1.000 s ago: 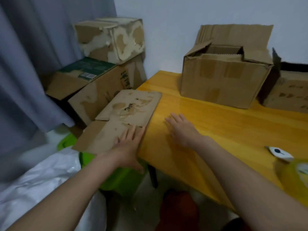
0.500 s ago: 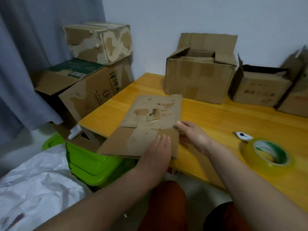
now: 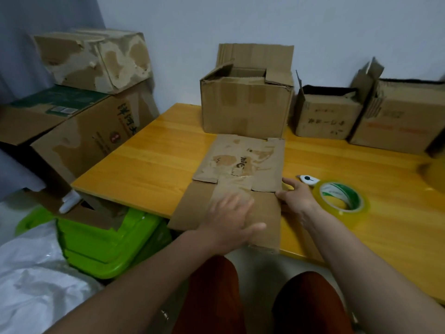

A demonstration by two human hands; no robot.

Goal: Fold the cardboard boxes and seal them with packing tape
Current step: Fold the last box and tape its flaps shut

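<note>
Both hands are being kept on a flattened cardboard box [image 3: 237, 179] that is lying on the near edge of the yellow wooden table [image 3: 149, 165], its near flaps overhanging that edge. The left hand [image 3: 231, 221] is being laid flat on the near part of the flattened cardboard box, with fingers straight and slightly spread and the thumb stretched out to the right; nothing is being gripped by it. The right hand [image 3: 297, 198] is being held at the right edge of the same sheet, where the edge is being pinched between thumb and curled fingers.

Just right of the right hand, a roll of packing tape [image 3: 342, 201] with a green and white core is lying flat on the table, and a small white cutter [image 3: 307, 180] is lying just beyond it, near the fingertips. Farther back, an open cardboard box [image 3: 245, 104] is standing against the wall, its far flap raised; the far edge of the flattened sheet is lying just in front of it. To its right, two more open boxes, a small one [image 3: 326, 114] and a larger one [image 3: 399, 119], are standing side by side.

Left of the table, a large printed carton [image 3: 96, 136] is being used as a base for a worn box [image 3: 96, 59] stacked on top. Green plastic bins [image 3: 103, 242] are sitting beneath the table's left corner, with a white plastic sheet [image 3: 31, 280] lying near left.
</note>
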